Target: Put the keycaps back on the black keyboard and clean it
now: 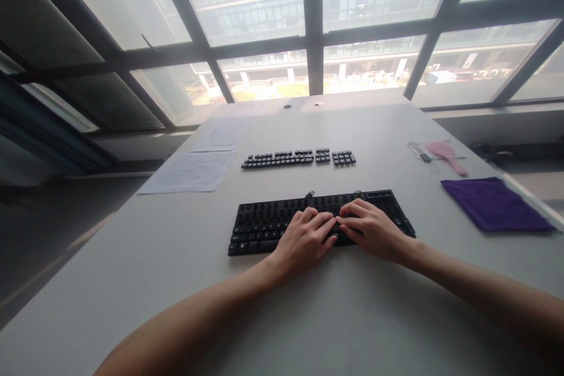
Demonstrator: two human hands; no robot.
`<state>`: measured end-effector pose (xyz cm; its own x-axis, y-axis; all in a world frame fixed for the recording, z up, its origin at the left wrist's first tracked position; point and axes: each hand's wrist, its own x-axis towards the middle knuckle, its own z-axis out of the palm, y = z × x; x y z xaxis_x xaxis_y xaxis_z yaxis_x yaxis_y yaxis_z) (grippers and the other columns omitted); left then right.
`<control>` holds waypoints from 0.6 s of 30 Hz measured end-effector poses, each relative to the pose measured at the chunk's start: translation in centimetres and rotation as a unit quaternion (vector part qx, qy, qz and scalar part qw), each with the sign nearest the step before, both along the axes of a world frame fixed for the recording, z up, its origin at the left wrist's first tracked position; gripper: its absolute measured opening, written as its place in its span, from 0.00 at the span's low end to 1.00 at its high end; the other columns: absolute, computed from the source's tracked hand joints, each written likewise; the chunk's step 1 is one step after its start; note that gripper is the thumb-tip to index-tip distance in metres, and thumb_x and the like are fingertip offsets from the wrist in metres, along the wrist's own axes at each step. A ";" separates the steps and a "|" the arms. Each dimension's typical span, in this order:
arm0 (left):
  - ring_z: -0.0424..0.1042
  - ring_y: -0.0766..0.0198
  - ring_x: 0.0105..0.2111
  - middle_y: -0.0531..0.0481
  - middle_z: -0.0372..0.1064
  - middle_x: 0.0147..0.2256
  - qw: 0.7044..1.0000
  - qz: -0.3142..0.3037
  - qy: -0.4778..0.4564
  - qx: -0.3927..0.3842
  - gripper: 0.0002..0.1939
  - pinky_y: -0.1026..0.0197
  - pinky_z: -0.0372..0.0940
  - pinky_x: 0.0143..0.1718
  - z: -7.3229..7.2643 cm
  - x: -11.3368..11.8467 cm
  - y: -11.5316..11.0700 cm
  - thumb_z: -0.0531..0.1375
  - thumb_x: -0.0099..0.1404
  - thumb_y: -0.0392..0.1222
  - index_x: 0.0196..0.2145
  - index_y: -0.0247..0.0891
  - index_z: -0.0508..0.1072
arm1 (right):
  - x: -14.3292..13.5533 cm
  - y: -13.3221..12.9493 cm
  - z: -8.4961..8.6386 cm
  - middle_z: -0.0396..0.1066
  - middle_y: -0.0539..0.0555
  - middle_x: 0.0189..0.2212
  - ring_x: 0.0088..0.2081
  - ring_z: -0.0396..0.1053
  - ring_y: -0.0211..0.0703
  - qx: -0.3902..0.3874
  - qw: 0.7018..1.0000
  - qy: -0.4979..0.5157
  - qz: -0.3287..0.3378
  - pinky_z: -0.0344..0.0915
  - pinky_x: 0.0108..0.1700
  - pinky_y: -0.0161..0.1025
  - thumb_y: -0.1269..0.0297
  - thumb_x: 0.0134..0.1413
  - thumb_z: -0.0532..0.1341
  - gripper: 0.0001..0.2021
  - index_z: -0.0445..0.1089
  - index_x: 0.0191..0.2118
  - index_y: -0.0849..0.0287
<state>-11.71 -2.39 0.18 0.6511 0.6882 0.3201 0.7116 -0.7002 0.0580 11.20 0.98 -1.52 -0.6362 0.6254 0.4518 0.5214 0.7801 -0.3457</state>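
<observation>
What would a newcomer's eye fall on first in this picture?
The bare left hand and right hand, close together over a black rectangular plastic keyboard below centre, would probably draw the eye first. Beyond it, small black keycaps lie in three blocks. At right, a flat purple cloth stands out against the white tabletop.

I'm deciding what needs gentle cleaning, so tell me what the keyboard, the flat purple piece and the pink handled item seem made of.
Keyboard: likely hard black plastic, mostly matte, judging by its moulded-looking keys and casing.
Flat purple piece: probably fabric, dull and soft-looking; the fibre can't be told.
Pink handled item: perhaps smooth plastic, from its even colour and rounded shape.
</observation>
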 end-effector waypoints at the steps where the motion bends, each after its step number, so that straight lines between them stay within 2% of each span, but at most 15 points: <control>1: 0.67 0.52 0.49 0.44 0.72 0.54 1.000 0.003 0.000 -0.001 0.17 0.49 0.63 0.46 0.0 0.0 0.0 0.55 0.74 0.48 0.55 0.39 0.71 | 0.0 0.0 0.1 0.75 0.57 0.42 0.44 0.70 0.50 -0.003 1.000 -0.001 0.000 0.70 0.47 0.49 0.65 0.66 0.58 0.11 0.79 0.38 0.52; 5: 0.68 0.51 0.50 0.43 0.72 0.54 1.000 0.011 -0.011 -0.005 0.17 0.49 0.63 0.47 0.0 0.0 0.0 0.57 0.73 0.46 0.56 0.39 0.70 | 0.5 0.2 0.3 0.77 0.57 0.40 0.42 0.71 0.49 -0.011 1.000 0.005 -0.008 0.69 0.46 0.49 0.64 0.67 0.58 0.11 0.78 0.44 0.52; 9: 0.68 0.52 0.50 0.42 0.72 0.54 1.000 0.003 -0.024 -0.013 0.18 0.49 0.64 0.48 -0.1 -0.1 0.1 0.55 0.73 0.45 0.58 0.38 0.68 | 0.9 0.1 0.3 0.76 0.57 0.41 0.43 0.71 0.49 -0.008 1.000 -0.005 -0.023 0.68 0.47 0.49 0.63 0.67 0.57 0.11 0.78 0.41 0.53; 13: 0.67 0.50 0.52 0.42 0.71 0.55 1.000 0.008 -0.020 -0.014 0.17 0.47 0.65 0.48 0.0 -0.1 -0.1 0.56 0.73 0.45 0.56 0.38 0.71 | 0.9 -0.1 0.7 0.76 0.57 0.42 0.45 0.71 0.50 -0.010 1.000 -0.006 -0.016 0.68 0.48 0.49 0.62 0.67 0.58 0.10 0.78 0.41 0.52; 16: 0.68 0.51 0.51 0.42 0.72 0.53 0.998 0.023 -0.057 -0.023 0.18 0.48 0.66 0.49 0.9 -0.4 0.5 0.57 0.73 0.44 0.58 0.39 0.70 | 1.4 0.8 1.7 0.76 0.57 0.42 0.45 0.71 0.50 -0.014 0.999 0.026 -0.037 0.68 0.48 0.48 0.63 0.66 0.59 0.09 0.78 0.44 0.53; 18: 0.69 0.52 0.49 0.43 0.74 0.50 0.995 0.036 -0.090 -0.023 0.18 0.48 0.66 0.50 1.9 -0.6 1.9 0.57 0.73 0.43 0.58 0.39 0.71 | 2.1 2.6 2.5 0.77 0.57 0.42 0.45 0.71 0.50 -0.007 0.996 0.046 -0.080 0.68 0.49 0.48 0.65 0.65 0.59 0.10 0.78 0.44 0.54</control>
<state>-12.27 -0.48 2.12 0.5340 0.7483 0.3935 0.7354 -0.6408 0.2204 13.29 3.55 0.97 -0.4840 0.7216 0.4950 0.6039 0.6848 -0.4079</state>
